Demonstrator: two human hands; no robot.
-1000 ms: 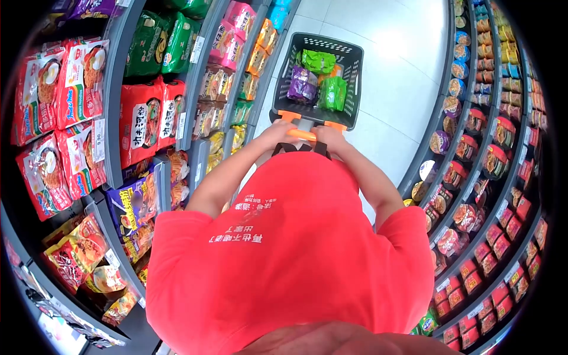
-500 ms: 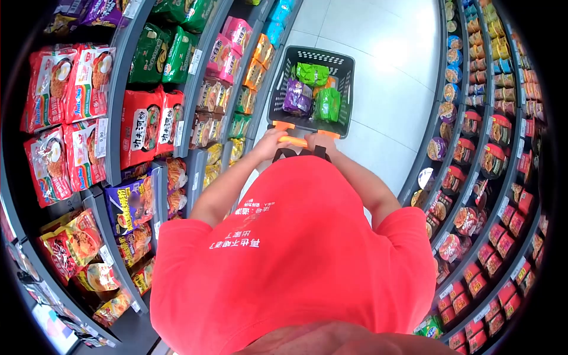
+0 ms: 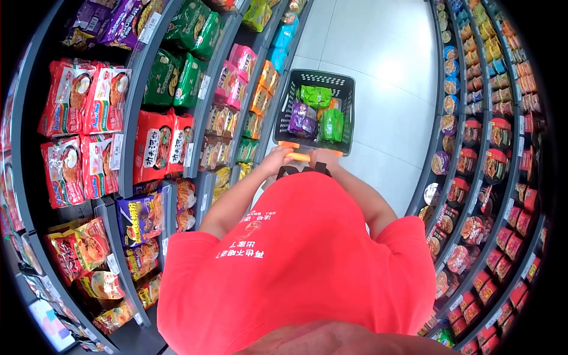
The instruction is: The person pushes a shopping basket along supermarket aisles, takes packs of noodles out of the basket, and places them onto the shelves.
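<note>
A black perforated shopping basket [image 3: 346, 97] with an orange handle [image 3: 300, 157] is in front of me, at the upper middle of the head view. Inside it lie a purple packet [image 3: 302, 120], two green packets [image 3: 315, 96] and, partly covered between them, something orange. My left hand [image 3: 277, 159] is closed around the left side of the handle. On the right side, my right hand [image 3: 325, 157] is closed on it too, its fingers partly hidden. Black straps show near the wrists, just beyond my red shirt [image 3: 307, 260].
Shelves of bagged instant noodles, among them red packs [image 3: 157, 145] and green packs [image 3: 163, 77], line the left side close by. Cup and bowl noodles [image 3: 496, 163] fill the right shelves. A pale tiled floor [image 3: 378, 59] runs ahead between them.
The basket and both hands sit slightly lower in the view, and the left shelves have shifted right and down. Both hands keep their hold on the handle; the packets lie as before.
</note>
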